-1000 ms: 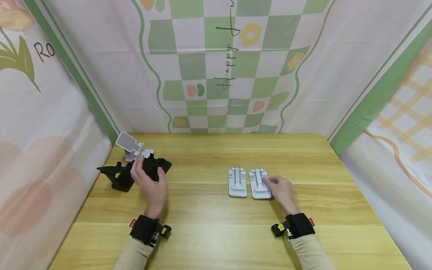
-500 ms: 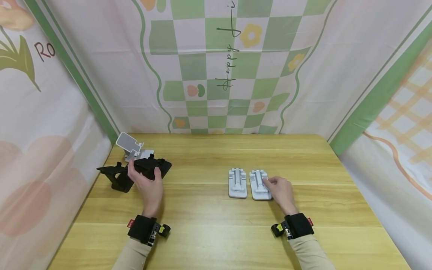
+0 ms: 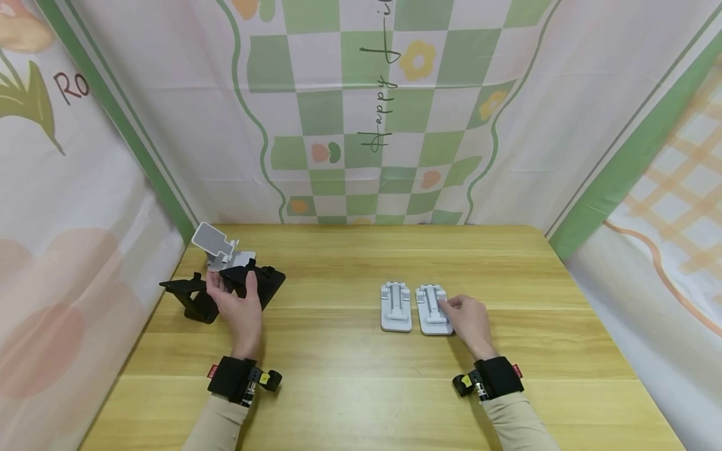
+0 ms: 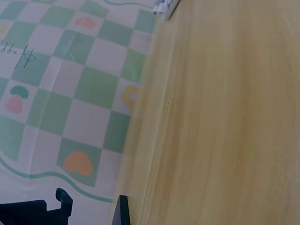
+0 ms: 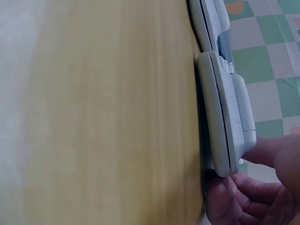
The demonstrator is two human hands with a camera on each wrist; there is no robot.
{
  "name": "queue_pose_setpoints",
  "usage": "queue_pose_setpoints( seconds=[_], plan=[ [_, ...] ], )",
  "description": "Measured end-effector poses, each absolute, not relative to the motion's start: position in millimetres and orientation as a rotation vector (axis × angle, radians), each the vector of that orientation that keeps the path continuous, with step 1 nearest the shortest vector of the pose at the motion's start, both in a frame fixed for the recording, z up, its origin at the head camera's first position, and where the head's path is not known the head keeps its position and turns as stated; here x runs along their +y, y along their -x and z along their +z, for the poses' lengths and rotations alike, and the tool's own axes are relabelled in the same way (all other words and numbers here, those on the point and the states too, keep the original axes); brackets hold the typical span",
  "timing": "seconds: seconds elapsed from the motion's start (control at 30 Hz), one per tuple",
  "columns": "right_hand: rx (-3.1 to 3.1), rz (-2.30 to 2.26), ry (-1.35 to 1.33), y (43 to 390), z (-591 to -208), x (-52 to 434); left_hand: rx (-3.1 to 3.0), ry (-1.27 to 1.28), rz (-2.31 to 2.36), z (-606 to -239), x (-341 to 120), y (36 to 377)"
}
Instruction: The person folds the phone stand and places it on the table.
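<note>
Two folded white stands (image 3: 416, 307) side by side, right of bench (image 3: 350, 376) centre; white open stand (image 3: 217, 245) far left. Left hand (image 3: 237, 307) fingers clamped on black stand (image 3: 256, 282); right hand (image 3: 470, 321) fingers pinch right white stand (image 3: 433, 308).

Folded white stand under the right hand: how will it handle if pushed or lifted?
The folded white stand looks like rigid moulded plastic, so probably stiff and light. It lies flat on the table, so it should slide rather than tip. The right hand touches its near end; the hinged flap might swing open when lifted.
</note>
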State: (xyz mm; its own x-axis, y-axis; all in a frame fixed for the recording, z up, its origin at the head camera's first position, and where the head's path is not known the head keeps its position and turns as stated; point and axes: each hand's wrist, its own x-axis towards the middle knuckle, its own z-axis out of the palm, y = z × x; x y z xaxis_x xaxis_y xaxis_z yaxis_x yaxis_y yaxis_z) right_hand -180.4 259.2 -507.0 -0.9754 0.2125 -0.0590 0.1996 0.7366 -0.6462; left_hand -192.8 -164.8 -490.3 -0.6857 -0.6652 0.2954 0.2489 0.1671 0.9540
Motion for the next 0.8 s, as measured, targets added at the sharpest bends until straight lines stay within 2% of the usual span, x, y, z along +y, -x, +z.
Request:
queue_pose_setpoints(
  seconds=[0.8],
  plan=[
    [-2.891, 1.058, 0.276, 177.8, -504.8, 259.0, -1.859, -0.564, -1.76, -488.6, -165.2, 187.9]
  ],
)
